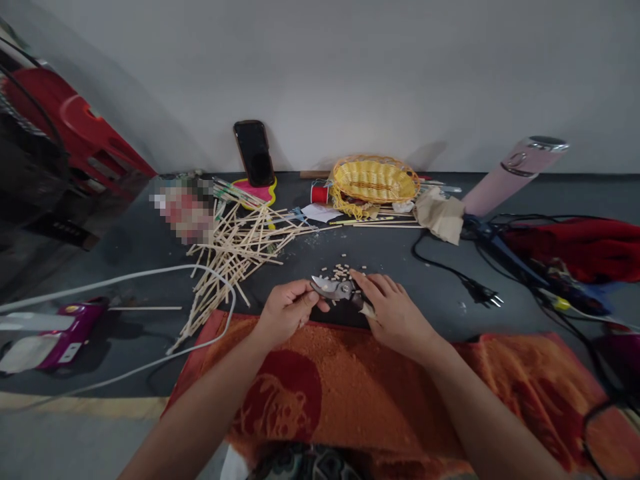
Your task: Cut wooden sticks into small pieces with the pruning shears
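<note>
My right hand (pixel 397 313) is closed around the handles of a pair of pruning shears (pixel 333 289), whose blades point left and look parted. Close to the blade end, my left hand (pixel 287 310) has its thumb and fingers pinched together; what they hold, if anything, is too small to make out. Several short cut pieces of wooden stick (pixel 343 269) lie just beyond the shears on the dark table (pixel 320 250). To the left is a loose, crisscrossed pile of long thin wooden sticks (pixel 240 243). Under my forearms spreads an orange towel (pixel 370 380).
Along the wall stand a phone (pixel 254 153), a red thread spool (pixel 319 194), a yellow woven basket (pixel 375 180) and a pink bottle (pixel 510 177). A black plug (pixel 483 293) lies at right. A white cable (pixel 150 272) loops past a purple power strip (pixel 75 333) at left.
</note>
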{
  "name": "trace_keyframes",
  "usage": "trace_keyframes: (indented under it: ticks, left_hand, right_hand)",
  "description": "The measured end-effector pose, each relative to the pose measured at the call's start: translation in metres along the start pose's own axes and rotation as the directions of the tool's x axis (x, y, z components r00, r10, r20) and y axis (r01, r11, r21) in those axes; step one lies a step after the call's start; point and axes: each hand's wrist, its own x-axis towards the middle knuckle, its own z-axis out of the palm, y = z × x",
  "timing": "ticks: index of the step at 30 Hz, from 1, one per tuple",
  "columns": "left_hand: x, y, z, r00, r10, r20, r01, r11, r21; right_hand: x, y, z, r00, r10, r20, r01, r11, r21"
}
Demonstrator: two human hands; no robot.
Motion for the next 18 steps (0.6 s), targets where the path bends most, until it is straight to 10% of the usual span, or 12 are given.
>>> trace_keyframes:
  ticks: [18]
  left_hand:
    - [-0.0006, 0.0061, -0.0073, 0.944, -0.200, 0.263, 0.303, 0.839, -0.451]
  right_hand:
    - [-0.0008, -0.0030, -0.0023, 1.000, -0.014, 0.015, 0.014, 1.000, -0.020]
